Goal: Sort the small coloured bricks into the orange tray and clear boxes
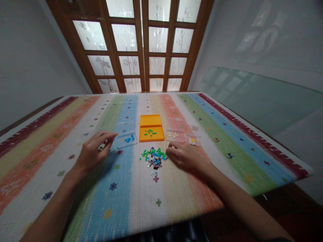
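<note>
A: Fingers [109, 135] of L hand [92, 153]?
B: They're pinching a white bit [102, 146] by the blue tray [127, 139].
A: R hand [185, 156]?
B: It's lying curled, touching the pile [153, 158] on the cloth [176, 191]; can't tell if gripping.

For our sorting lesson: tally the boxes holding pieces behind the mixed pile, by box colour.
Orange box: 1
Clear boxes, holding blue, white or yellow pieces: 3
Total: 4
</note>
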### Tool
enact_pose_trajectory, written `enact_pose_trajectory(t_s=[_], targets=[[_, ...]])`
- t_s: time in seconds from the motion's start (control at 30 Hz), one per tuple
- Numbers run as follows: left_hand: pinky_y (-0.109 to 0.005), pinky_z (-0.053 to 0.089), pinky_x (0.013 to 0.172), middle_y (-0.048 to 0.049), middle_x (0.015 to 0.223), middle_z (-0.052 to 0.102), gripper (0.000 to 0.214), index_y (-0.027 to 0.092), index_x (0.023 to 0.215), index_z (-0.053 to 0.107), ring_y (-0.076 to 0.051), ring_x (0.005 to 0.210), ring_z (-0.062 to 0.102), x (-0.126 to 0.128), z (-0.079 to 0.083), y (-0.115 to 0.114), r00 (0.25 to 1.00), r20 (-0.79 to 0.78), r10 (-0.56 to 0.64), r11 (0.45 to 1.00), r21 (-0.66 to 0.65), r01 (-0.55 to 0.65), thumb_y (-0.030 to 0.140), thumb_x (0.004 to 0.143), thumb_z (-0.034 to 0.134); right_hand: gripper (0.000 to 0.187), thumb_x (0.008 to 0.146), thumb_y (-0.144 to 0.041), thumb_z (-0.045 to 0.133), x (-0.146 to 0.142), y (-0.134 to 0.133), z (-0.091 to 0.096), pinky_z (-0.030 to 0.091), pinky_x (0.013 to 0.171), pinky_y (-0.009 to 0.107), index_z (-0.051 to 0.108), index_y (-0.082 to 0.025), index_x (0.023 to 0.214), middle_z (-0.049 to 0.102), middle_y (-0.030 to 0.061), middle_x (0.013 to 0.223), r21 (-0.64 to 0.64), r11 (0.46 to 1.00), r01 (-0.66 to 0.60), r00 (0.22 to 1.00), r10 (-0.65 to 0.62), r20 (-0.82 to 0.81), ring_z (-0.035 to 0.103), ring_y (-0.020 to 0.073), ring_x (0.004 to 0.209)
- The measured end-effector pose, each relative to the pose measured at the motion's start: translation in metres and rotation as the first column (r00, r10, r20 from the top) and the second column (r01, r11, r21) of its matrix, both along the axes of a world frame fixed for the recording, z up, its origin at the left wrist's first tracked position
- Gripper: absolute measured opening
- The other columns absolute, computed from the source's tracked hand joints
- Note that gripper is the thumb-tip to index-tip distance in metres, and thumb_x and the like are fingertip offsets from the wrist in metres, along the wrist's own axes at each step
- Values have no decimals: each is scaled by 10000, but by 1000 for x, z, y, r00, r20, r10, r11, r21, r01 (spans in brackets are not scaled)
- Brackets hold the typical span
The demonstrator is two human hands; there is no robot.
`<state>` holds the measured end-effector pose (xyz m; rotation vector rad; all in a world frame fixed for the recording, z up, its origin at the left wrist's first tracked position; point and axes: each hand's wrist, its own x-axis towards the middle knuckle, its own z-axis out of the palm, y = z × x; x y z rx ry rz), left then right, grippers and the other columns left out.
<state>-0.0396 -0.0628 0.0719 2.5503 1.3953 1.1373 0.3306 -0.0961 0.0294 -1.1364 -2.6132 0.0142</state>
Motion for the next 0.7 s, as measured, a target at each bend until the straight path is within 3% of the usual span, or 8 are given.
enact_pose_trajectory(t_s=[0.1,0.27,0.47,0.7], targets=[[-322,561,832,-66,999,721,214,209,1074,713,-192,889,685,25,-10,-8,983,2,-186,982,-29,186,277,978,535,210,983,-162,447,-1,0,1,245,614,327,631,-175,881,631,72,915,6,1000,7,1000,-7,10,414,135,659],[-327,549,813,-78,984,686,196,187,1058,704,-188,917,649,59,-31,-16,898,-54,-437,896,-110,430,209,1001,518,220,991,-161,444,-2,-1,3,247,619,322,635,-172,882,632,71,920,-1,1000,11,1000,-11,26,418,134,668],[-360,524,817,-95,997,647,221,183,1010,700,-215,940,595,80,-40,-15,881,-132,-454,884,-187,428,203,1011,480,209,969,-141,458,-3,-2,6,254,615,321,635,-167,861,633,72,902,3,1000,4,1000,-4,17,410,133,659],[-390,517,859,-96,1010,626,219,183,964,701,-239,968,588,86,-43,-14,891,-137,-434,881,-272,387,196,980,483,212,964,-141,462,-2,-2,7,258,609,316,649,-153,865,636,75,903,14,1000,-1,1000,1,15,416,130,661]])
